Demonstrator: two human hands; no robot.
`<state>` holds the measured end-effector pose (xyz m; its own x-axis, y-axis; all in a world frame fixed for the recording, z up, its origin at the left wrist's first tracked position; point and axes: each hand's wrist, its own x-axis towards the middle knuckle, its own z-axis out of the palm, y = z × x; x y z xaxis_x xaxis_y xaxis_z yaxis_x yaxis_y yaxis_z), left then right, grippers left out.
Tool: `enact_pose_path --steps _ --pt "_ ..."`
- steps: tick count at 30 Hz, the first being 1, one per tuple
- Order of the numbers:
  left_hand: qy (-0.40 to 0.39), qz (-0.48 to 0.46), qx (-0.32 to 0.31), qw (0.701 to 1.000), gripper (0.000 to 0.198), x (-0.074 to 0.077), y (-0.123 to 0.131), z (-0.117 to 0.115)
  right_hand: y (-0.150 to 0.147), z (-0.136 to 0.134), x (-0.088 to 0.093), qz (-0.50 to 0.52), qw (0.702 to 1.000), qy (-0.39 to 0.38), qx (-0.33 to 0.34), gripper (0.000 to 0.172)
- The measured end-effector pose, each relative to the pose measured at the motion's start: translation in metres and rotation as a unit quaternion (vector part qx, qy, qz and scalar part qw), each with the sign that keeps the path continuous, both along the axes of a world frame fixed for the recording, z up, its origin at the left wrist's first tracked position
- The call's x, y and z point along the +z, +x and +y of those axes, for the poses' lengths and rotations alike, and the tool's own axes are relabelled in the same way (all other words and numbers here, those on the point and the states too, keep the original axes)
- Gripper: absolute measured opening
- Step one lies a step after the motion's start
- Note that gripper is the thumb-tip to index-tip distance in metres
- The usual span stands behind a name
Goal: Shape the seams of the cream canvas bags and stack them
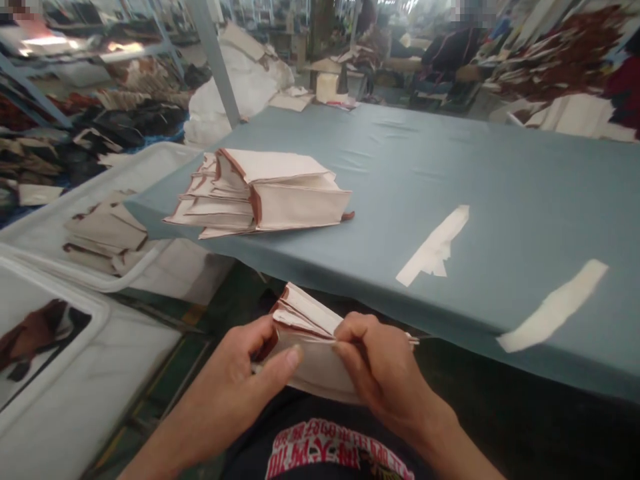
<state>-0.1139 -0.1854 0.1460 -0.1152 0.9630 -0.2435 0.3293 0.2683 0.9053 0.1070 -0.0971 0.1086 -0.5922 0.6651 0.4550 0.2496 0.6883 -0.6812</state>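
Close to my body, below the table's front edge, I hold a cream fabric piece with brown edging [320, 370], folded like a small bag or pouch. My left hand [265, 363] grips its left end, thumb on the near face and fingers behind. At the upper edge, my right hand [375, 360] pinches the cloth between thumb and fingers. Pleated layers show between the two hands. On the table beyond lies a stack of similar cream pieces with brown edging [300, 200].
A blue-green cloth covers the table [380, 173]. Two pale tape strips, one in the middle [433, 250] and one at right [555, 307], are on it. White bins, one holding cream pieces [175, 157] and one with brown scraps [95, 300], stand left. A metal post [215, 60] rises behind.
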Motion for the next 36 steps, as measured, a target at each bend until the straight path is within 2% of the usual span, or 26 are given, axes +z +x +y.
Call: enact_pose_path --steps 3,5,9,12,16,19,21,23,25,29,32,34,36 --pt "-0.009 -0.086 -0.015 0.996 0.034 -0.006 0.003 0.005 0.000 -0.010 -0.013 -0.013 1.000 0.025 0.012 0.021" --pt "-0.013 -0.092 -0.007 0.996 0.032 -0.011 0.005 0.006 0.004 -0.015 -0.021 -0.011 1.000 0.008 0.010 0.020" --pt "-0.039 -0.070 -0.023 0.997 0.028 -0.015 0.010 0.006 0.014 -0.017 -0.021 0.007 0.995 -0.093 0.023 0.009" --pt "-0.047 -0.081 -0.064 0.993 0.022 -0.012 0.015 0.008 0.014 -0.013 -0.010 -0.003 0.984 -0.175 0.020 0.014" --pt "-0.003 -0.001 -0.123 0.992 0.020 -0.005 0.019 0.012 0.005 -0.006 0.000 0.016 0.962 -0.272 0.033 0.014" --pt "0.016 0.063 -0.162 0.985 0.022 -0.002 0.016 0.018 0.000 -0.002 -0.004 0.033 0.931 -0.360 0.053 0.022" --pt "0.017 0.074 -0.194 0.978 0.023 -0.003 0.013 0.023 0.000 0.001 -0.011 0.046 0.922 -0.380 0.059 0.026" --pt "0.018 0.076 -0.208 0.975 0.023 -0.004 0.009 0.026 0.004 0.002 -0.019 0.057 0.933 -0.351 0.052 0.024" --pt "0.024 0.080 -0.196 0.977 0.022 -0.006 0.005 0.026 0.012 0.003 -0.024 0.060 0.948 -0.310 0.037 0.025" --pt "0.047 0.077 -0.149 0.985 0.020 -0.011 -0.006 0.020 0.030 -0.004 -0.027 0.033 0.964 -0.263 0.003 0.033" --pt "0.065 0.074 -0.086 0.991 0.019 -0.012 -0.011 0.023 0.034 -0.017 -0.026 -0.039 0.980 -0.195 0.000 0.035" --pt "0.058 0.048 -0.053 0.996 0.019 -0.011 -0.012 0.028 0.030 -0.023 -0.029 -0.075 0.988 -0.137 0.009 0.028" --pt "0.037 0.004 -0.050 0.998 0.019 -0.009 -0.015 0.034 0.024 -0.023 -0.037 -0.072 0.991 -0.110 0.009 0.011"
